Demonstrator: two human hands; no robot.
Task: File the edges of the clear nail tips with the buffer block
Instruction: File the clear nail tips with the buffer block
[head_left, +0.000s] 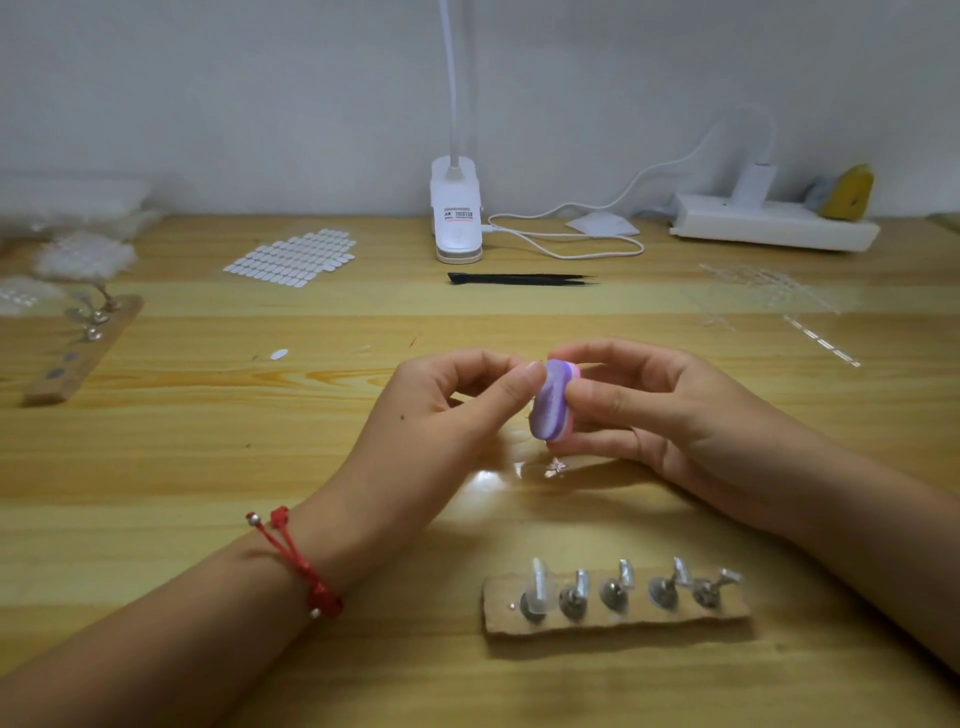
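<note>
Fingertips (584, 397) of the right hand (675, 415) pinched the buffer block (551, 402), a purple and pink oval held upright above the middle of the table (208, 467). Against its left face, the left hand (441, 415) pressed its thumb and forefinger together; whether a clear nail tip sat between them could not be told, being too small and hidden. A red cord bracelet (296, 561) circled the left wrist.

Below the hands a small glinting bit (555, 467) lay on the wood. Toward the near edge, right of centre, a cardboard strip (618, 621) carried five metal stands, each topped with a clear nail tip (540, 574). Bare wood lay open between that strip and the hands, and again beyond the hands as far as the black tweezers (519, 279).

Along the far edge stood a white clip lamp (457, 218) and a power strip (774, 223); a sheet of white stickers (293, 257) lay to the lamp's left. Another cardboard strip (83, 348) sat near the left edge.
</note>
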